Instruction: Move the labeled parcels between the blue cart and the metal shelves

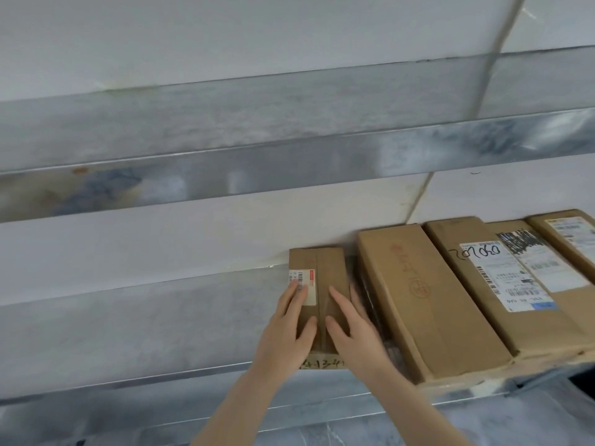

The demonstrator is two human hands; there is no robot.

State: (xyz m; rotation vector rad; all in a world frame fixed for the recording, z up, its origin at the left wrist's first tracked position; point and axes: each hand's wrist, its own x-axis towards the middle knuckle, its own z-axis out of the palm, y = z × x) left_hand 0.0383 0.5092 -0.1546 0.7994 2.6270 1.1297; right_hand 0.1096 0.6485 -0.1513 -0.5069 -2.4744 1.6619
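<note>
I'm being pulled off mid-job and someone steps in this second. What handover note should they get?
Left hand: open, fingers flat on the small parcel, over its barcode label.
Right hand: open, fingers straight along the same parcel's top and right edge.
Small parcel: resting on the metal shelf, at the left end of a row with a gap before the long plain box. Further right are the handwritten-label box and another labeled box.
Done: four parcels are on this shelf.
Left: let go of the small parcel. The blue cart is out of view, so I can't tell what remains.
</note>
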